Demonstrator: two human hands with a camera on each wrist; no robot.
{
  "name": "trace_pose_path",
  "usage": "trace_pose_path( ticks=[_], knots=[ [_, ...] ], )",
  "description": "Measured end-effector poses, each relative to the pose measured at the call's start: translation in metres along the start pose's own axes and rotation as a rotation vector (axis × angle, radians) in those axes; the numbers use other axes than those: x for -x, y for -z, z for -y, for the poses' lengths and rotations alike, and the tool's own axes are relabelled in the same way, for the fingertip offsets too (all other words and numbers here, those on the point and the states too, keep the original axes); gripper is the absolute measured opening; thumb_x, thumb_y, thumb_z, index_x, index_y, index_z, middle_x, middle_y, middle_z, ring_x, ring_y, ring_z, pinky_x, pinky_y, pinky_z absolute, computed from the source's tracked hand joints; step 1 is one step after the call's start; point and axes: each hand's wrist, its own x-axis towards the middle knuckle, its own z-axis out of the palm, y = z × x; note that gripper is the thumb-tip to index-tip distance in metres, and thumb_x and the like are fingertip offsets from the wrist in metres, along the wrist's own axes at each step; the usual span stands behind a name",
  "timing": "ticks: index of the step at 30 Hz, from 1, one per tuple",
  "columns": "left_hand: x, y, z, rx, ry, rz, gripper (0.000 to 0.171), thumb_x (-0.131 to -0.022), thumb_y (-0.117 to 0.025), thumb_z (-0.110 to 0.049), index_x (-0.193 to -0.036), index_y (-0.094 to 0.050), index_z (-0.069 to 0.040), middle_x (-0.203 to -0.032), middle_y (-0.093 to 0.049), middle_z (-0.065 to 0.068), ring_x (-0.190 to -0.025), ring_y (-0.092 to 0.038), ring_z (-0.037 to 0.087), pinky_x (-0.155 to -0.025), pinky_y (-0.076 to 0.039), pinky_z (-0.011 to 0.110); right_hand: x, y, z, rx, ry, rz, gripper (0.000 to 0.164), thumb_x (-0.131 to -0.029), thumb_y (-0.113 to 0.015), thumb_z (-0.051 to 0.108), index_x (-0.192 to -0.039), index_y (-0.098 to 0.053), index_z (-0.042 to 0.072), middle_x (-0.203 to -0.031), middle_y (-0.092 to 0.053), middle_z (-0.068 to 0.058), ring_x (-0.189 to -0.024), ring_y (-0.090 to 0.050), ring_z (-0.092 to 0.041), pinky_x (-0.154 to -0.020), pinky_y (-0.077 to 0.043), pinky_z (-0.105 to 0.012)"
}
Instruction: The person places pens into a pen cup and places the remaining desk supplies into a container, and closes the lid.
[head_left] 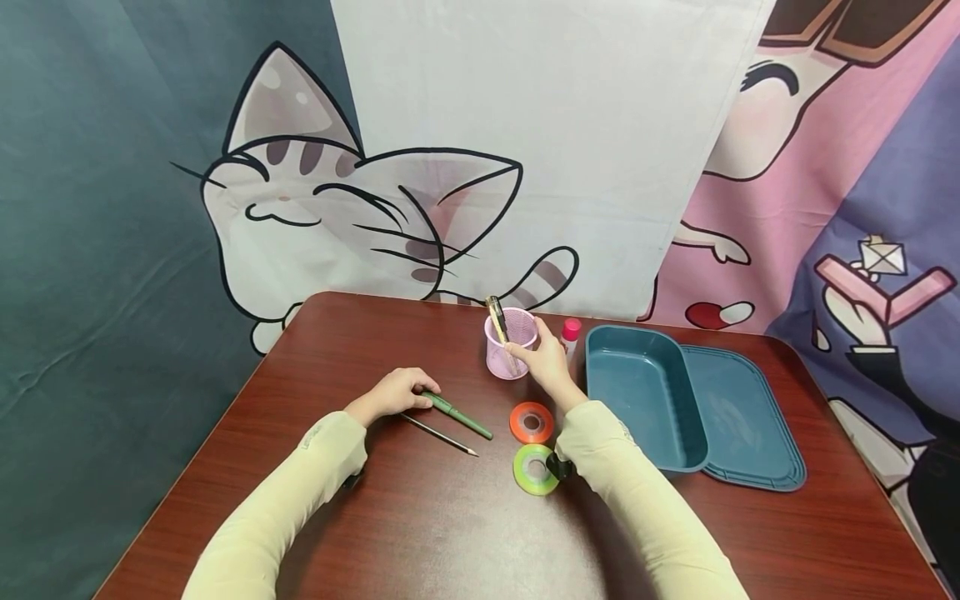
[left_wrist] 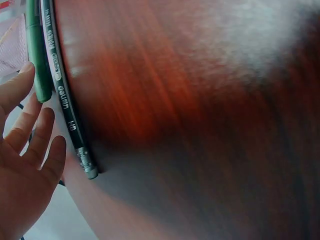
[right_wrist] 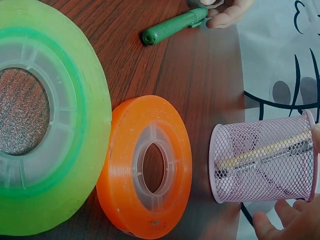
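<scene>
My left hand (head_left: pixel 397 392) pinches one end of a green pen (head_left: pixel 461 417) between thumb and fingertips, low over the table. Beside that pen lies a dark pencil (head_left: pixel 442 435), its printed barrel and eraser end visible in the left wrist view. On the far side of the table, my right hand (head_left: pixel 546 360) grips a pink mesh pen holder (head_left: pixel 498 363) from the right. The holder stands upright with a yellowish, dark-edged slim item (right_wrist: pixel 265 152) leaning inside; its kind is unclear. Some right fingers are out of frame in the right wrist view.
An orange tape roll (head_left: pixel 532 422) and a green tape roll (head_left: pixel 534 470) lie near my right wrist. A red-capped glue stick or bottle (head_left: pixel 572 332) stands behind the right hand. Farther right are a blue-green box (head_left: pixel 637 392) and its lid (head_left: pixel 750 417).
</scene>
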Motion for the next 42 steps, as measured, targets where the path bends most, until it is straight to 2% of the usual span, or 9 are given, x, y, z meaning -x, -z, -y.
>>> trace_pose_path(
  ticks=[5,12,17,23,33,42],
  knots=[
    [0.002,-0.003,0.003,-0.034,-0.001,-0.005,0.018,-0.071,-0.07,-0.014,-0.089,-0.069,-0.015,-0.09,-0.064,-0.003,-0.079,-0.054,0.012,-0.071,-0.041,0.024,0.0,-0.001,-0.001,-0.002,-0.003,0.001,0.075,-0.072,-0.071,0.03,-0.135,-0.034,0.01,-0.127,-0.049,-0.016,-0.111,-0.05,-0.028,-0.095,-0.039,-0.04],
    [0.003,-0.004,0.001,-0.092,-0.029,-0.013,0.018,-0.072,-0.07,-0.015,-0.09,-0.069,-0.016,-0.09,-0.063,-0.004,-0.084,-0.056,0.013,-0.075,-0.043,0.029,0.0,-0.001,0.0,-0.003,-0.002,-0.001,0.075,-0.072,-0.071,0.029,-0.134,-0.034,0.009,-0.126,-0.05,-0.016,-0.11,-0.05,-0.028,-0.094,-0.039,-0.04],
    [0.005,-0.006,0.0,-0.138,-0.055,-0.041,0.018,-0.072,-0.069,-0.014,-0.09,-0.068,-0.016,-0.09,-0.063,-0.004,-0.086,-0.058,0.015,-0.077,-0.044,0.032,0.0,-0.001,0.0,0.0,-0.003,-0.001,0.075,-0.072,-0.071,0.03,-0.135,-0.034,0.01,-0.126,-0.049,-0.016,-0.111,-0.05,-0.027,-0.094,-0.039,-0.04],
    [0.005,-0.009,0.001,-0.191,-0.049,-0.058,0.019,-0.073,-0.069,-0.017,-0.092,-0.068,-0.016,-0.091,-0.063,-0.004,-0.088,-0.058,0.016,-0.078,-0.045,0.034,0.001,-0.001,0.0,0.002,0.0,-0.003,0.075,-0.072,-0.071,0.029,-0.135,-0.034,0.009,-0.126,-0.05,-0.016,-0.11,-0.05,-0.028,-0.094,-0.039,-0.04],
    [0.009,-0.011,0.0,-0.212,-0.072,-0.093,0.017,-0.074,-0.068,-0.018,-0.091,-0.068,-0.016,-0.091,-0.064,-0.004,-0.087,-0.06,0.014,-0.078,-0.045,0.034,0.0,-0.001,0.0,0.005,-0.03,0.01,0.076,-0.073,-0.07,0.031,-0.136,-0.032,0.01,-0.13,-0.046,-0.016,-0.115,-0.047,-0.028,-0.096,-0.037,-0.041],
    [0.009,-0.012,0.0,-0.227,-0.091,-0.113,0.013,-0.076,-0.066,-0.02,-0.089,-0.067,-0.018,-0.09,-0.064,-0.005,-0.086,-0.06,0.013,-0.076,-0.046,0.033,0.0,-0.001,0.001,0.005,-0.026,0.008,0.077,-0.073,-0.07,0.032,-0.136,-0.032,0.01,-0.128,-0.047,-0.016,-0.112,-0.049,-0.027,-0.095,-0.038,-0.04]
  ],
)
